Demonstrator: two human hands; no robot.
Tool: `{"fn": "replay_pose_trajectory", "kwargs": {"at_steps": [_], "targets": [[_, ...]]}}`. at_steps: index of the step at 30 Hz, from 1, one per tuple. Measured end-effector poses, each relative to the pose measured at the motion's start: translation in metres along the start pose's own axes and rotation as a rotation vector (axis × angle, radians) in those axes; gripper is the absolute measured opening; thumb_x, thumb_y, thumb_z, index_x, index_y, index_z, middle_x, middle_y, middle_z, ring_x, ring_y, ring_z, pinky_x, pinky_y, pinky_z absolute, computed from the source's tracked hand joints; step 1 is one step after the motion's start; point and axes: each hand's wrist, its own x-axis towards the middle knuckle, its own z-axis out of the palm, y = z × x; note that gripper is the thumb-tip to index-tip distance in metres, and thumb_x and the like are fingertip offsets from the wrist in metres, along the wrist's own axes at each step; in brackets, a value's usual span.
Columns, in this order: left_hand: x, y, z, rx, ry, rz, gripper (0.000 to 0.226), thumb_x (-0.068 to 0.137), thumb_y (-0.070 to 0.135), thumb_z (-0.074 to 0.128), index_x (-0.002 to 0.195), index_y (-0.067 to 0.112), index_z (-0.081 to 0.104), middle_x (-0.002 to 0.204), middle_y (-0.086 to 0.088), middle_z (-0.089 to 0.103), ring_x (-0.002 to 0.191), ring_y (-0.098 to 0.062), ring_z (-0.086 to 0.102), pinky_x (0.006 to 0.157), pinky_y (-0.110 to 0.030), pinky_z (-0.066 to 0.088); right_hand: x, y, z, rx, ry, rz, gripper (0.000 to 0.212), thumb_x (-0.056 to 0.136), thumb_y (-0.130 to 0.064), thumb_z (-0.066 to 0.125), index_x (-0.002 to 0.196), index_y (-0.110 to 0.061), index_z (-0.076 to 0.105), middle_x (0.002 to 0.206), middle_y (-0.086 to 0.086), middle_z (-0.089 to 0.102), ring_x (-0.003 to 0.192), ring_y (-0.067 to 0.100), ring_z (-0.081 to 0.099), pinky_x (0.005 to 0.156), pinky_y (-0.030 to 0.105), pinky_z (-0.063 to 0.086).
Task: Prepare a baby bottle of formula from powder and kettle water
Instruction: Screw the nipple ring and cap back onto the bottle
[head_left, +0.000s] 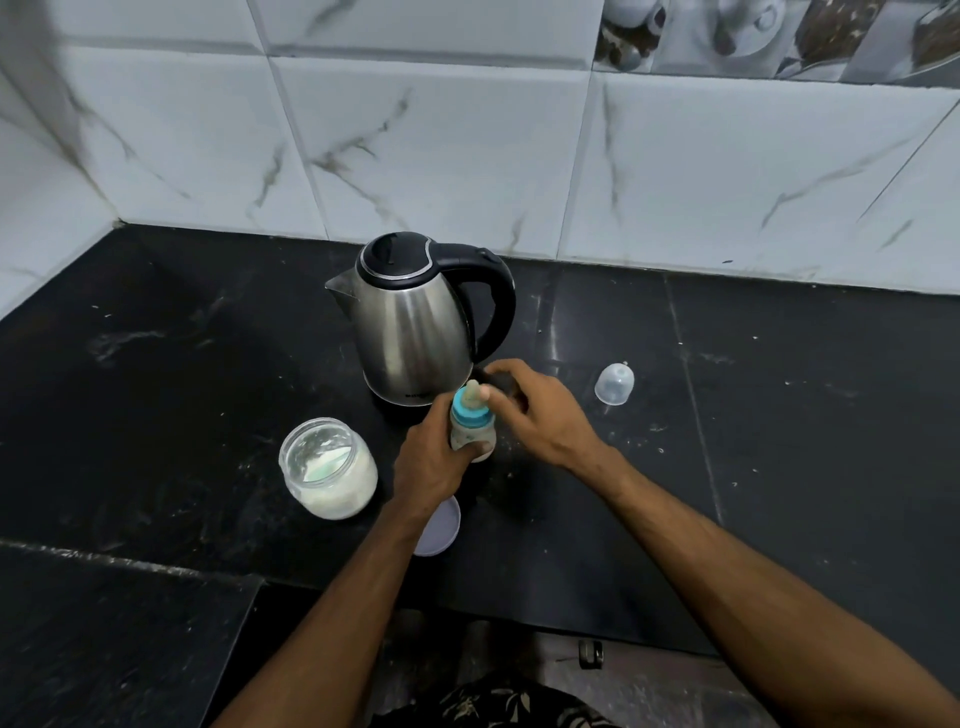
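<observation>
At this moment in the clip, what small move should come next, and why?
Probably fetch the clear cap with the right hand: the left hand grips the baby bottle, its blue collar and teat are already on, and the cap lies apart on the counter.

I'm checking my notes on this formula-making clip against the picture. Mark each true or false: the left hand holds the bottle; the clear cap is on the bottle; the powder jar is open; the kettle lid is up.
1. The left hand holds the bottle. True.
2. The clear cap is on the bottle. False: it sits apart on the counter, to the right of the right hand.
3. The powder jar is open. True; a lid lies nearby.
4. The kettle lid is up. False: it is closed.
</observation>
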Motion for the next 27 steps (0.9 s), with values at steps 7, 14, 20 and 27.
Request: {"fn": "replay_pose_trajectory", "kwargs": {"at_steps": [7,14,20,27], "targets": [[0.003,-0.002,0.003,-0.028,0.01,-0.008,0.067,0.073,0.02,0.084,0.132,0.025,0.051,0.127,0.008,0.063,0.12,-0.017,0.058,0.101,-0.043,0.048,0.002,0.045,-0.026,-0.42,0.207,0.238,0.027,0.093,-0.039,0.06,0.107,-0.016,0.067,0.102,0.005,0.063,0.099,0.024,0.057,0.084,0.036,0.046],[0.003,-0.004,0.003,-0.031,-0.005,0.006,0.065,0.073,0.022,0.085,0.129,0.026,0.052,0.115,0.019,0.059,0.115,-0.014,0.059,0.099,-0.036,0.048,-0.009,0.082,-0.037,-0.452,0.164,0.446,0.031,0.093,-0.029,0.059,0.12,-0.016,0.06,0.132,0.009,0.045,0.126,0.028,0.041,0.105,0.046,0.037],[0.003,-0.004,0.003,-0.031,-0.01,0.011,0.065,0.074,0.022,0.085,0.13,0.026,0.052,0.117,0.019,0.059,0.113,-0.01,0.057,0.097,-0.031,0.046,-0.013,0.091,-0.037,-0.381,0.139,0.492,0.03,0.094,-0.014,0.058,0.124,-0.012,0.058,0.137,0.014,0.041,0.12,0.03,0.047,0.095,0.042,0.051],[0.003,-0.004,0.003,-0.043,-0.02,0.008,0.065,0.074,0.021,0.085,0.13,0.023,0.052,0.119,0.015,0.06,0.115,-0.012,0.058,0.099,-0.032,0.047,-0.008,0.082,-0.046,-0.271,0.209,0.417,0.04,0.093,-0.01,0.06,0.132,-0.01,0.05,0.14,0.014,0.042,0.121,0.03,0.047,0.102,0.039,0.047]]}}
